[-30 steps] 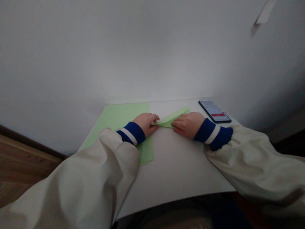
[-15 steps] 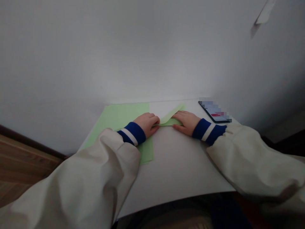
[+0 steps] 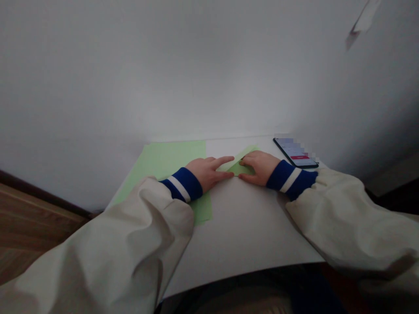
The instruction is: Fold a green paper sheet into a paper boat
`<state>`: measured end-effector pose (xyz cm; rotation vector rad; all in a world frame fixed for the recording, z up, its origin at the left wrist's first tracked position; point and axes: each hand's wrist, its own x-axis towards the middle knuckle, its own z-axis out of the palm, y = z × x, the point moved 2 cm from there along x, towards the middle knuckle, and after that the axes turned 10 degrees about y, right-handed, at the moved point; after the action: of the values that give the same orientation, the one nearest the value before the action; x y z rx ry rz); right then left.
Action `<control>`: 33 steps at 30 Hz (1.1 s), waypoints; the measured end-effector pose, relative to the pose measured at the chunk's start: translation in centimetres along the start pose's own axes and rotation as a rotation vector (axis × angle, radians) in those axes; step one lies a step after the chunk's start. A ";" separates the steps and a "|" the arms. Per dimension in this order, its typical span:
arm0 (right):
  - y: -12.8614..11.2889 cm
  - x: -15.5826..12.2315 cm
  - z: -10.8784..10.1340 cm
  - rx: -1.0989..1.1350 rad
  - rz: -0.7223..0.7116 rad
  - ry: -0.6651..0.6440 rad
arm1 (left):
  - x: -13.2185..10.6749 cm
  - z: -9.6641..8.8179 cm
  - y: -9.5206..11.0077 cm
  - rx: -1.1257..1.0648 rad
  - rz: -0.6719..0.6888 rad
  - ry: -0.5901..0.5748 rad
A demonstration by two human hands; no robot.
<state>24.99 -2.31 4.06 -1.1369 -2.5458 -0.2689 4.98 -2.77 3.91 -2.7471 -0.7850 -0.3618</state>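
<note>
Folded green paper (image 3: 236,169) lies on the white surface (image 3: 248,235), a little toward four o'clock from the middle of the view, its left end hidden under the left hand (image 3: 212,169). Half a second ago the left fingers were curled at that end; now index and thumb stretch toward three o'clock in a wide V along the paper, and I cannot tell whether they pinch anything. Right fingers, then laid nearly flat, are now bent: the right hand (image 3: 258,168) touches the paper's right part, thumb at the near edge, index a small gap away, and whether the tips grip it I cannot tell. A pale flap slants up toward one o'clock, so the fold seems not fully pressed; the left hand's longer reach looks like steadying it, while the right works the other end. Toward nine o'clock, partly beneath the left forearm, lie flat green sheets (image 3: 173,155); near three o'clock, beyond the right hand, rests a phone (image 3: 297,152).
</note>
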 end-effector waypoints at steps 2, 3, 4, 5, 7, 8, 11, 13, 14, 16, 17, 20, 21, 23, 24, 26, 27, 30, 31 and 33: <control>0.1 0.0 0.1 0.022 0.016 -0.013 | -0.1 -0.1 0.0 0.030 -0.002 0.017; 0.2 0.0 0.2 0.032 0.029 -0.022 | -0.2 -0.1 -0.1 0.039 -0.013 0.030; 0.3 -0.1 0.3 0.039 0.040 -0.034 | -0.2 -0.1 -0.1 0.045 -0.029 0.039; 0.4 -0.1 0.3 0.041 0.047 -0.043 | -0.3 0.0 -0.2 0.049 -0.046 0.041; 0.5 -0.1 0.3 0.033 0.051 -0.059 | -0.2 0.0 -0.3 0.056 -0.072 0.020; 0.5 -0.1 0.2 0.021 0.050 -0.065 | -0.2 0.0 -0.3 0.059 -0.081 0.007; 0.2 0.1 -0.3 -0.025 0.043 -0.089 | 0.0 -0.1 -0.4 0.060 -0.106 -0.003; -0.2 0.1 -0.5 -0.040 0.030 -0.097 | 0.1 -0.2 -0.5 0.047 -0.117 0.004; -0.4 0.1 -0.7 -0.039 0.020 -0.090 | 0.2 -0.1 -0.5 0.041 -0.120 0.008; -1.0 0.2 -0.8 -0.013 -0.008 -0.054 | 0.3 0.0 -0.6 0.033 -0.117 0.021; -1.2 0.2 -0.8 0.010 -0.028 -0.031 | 0.4 0.0 -0.7 0.028 -0.115 0.029; -2.0 0.3 -0.6 0.099 -0.098 0.024 | 0.6 0.2 -0.8 -0.010 -0.126 0.054; -2.1 0.3 -0.5 0.127 -0.118 0.036 | 0.6 0.2 -0.8 -0.034 -0.145 0.065; -2.3 0.4 -0.3 0.167 -0.151 0.059 | 0.7 0.2 -0.9 -0.085 -0.216 0.087; -2.4 0.4 -0.2 0.177 -0.165 0.069 | 0.7 0.1 -1.0 -0.109 -0.257 0.093; -2.4 0.4 -0.1 0.172 -0.177 0.080 | 0.7 0.1 -1.1 -0.145 -0.331 0.090; -2.4 0.4 -0.1 0.160 -0.172 0.082 | 0.7 0.1 -1.1 -0.156 -0.358 0.083; -2.3 0.3 -0.1 0.132 -0.163 0.069 | 0.7 0.0 -1.2 -0.168 -0.419 0.068; -2.3 0.3 0.0 0.130 -0.174 0.064 | 0.7 0.0 -1.2 -0.170 -0.437 0.061; -2.3 0.2 0.1 0.124 -0.215 0.056 | 0.7 -0.1 -1.2 -0.178 -0.468 0.043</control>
<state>23.13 -3.68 3.93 -0.8012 -2.5961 -0.1893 4.91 -1.42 4.42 -2.6751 -1.4487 -0.6042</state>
